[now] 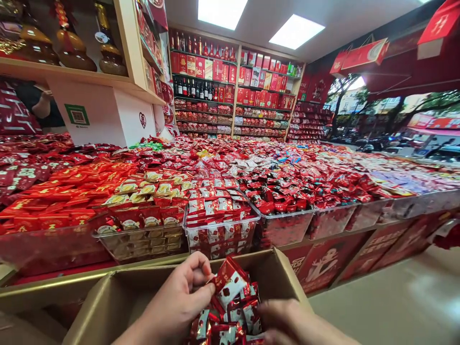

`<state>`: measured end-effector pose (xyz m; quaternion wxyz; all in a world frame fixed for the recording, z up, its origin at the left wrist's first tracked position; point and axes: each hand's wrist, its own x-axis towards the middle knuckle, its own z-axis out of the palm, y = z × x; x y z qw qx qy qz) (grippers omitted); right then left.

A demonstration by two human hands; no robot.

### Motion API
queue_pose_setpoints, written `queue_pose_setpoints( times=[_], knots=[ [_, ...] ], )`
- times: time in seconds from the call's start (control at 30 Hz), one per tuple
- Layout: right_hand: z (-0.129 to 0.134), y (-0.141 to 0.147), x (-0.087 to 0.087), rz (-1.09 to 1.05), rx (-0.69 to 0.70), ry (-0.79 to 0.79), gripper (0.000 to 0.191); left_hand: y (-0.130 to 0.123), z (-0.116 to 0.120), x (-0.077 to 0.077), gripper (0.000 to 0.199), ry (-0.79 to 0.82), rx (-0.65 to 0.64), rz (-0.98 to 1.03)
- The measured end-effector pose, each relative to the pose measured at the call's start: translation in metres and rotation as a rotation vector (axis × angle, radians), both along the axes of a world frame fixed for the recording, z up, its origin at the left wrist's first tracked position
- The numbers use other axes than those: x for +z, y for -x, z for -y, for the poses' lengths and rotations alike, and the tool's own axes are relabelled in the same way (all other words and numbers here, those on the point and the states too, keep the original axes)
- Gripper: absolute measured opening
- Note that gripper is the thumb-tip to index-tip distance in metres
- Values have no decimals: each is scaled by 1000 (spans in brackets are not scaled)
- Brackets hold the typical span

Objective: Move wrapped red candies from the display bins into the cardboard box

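Note:
Between the thumb and curled fingers of my left hand (pixel 187 292) is a red-and-white candy packet (pixel 230 283), pinched at its left edge and held up over a cardboard box (pixel 291 275). More red-and-white packets (pixel 230 330) lie heaped in the box below it. My right hand (pixel 287 321) is at the right side of the heap, smeared by motion, so what its fingers do is unclear. Behind the box stands a clear bin of similar white-and-red packets (pixel 219 230).
Clear bins of wrapped sweets line the counter, among them red packets (pixel 53 220) and gold-and-red ones (pixel 151 223). Shelves of bottles and boxes (pixel 204 69) stand at the back. A person's arm (pixel 43 103) shows at far left. Tiled floor (pixel 395 297) lies at right.

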<state>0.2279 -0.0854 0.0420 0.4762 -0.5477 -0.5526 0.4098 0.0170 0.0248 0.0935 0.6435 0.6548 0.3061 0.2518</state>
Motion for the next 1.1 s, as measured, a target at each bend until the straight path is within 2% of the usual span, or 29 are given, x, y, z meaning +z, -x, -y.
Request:
queue_pose_setpoints(
  times=[0.07,0.13,0.27,0.43,0.6,0.7,0.8,1.0,1.1],
  knots=[
    [-18,2,14,-113,84,36,34,-3,3,10,21,49,22,27],
    [-35,11,27,-258,137,24,38,-6,6,12,25,61,44,12],
    [-56,33,39,-377,114,-1,25,-7,7,9,34,18,94,-5],
    [-62,45,39,-541,15,57,26,1,2,9,45,21,112,94],
    [-69,47,37,-641,-50,-8,27,3,1,5,44,193,79,179],
    [-71,50,32,-646,-67,-9,27,-2,4,-2,44,148,38,120],
    [-71,54,27,-629,-48,-3,26,-5,4,-6,37,81,64,37],
    [-71,55,22,-610,-71,33,24,-1,-2,-4,32,30,68,-80],
    [-69,51,23,-555,-67,28,25,2,-2,-7,31,11,56,-63]
  ],
)
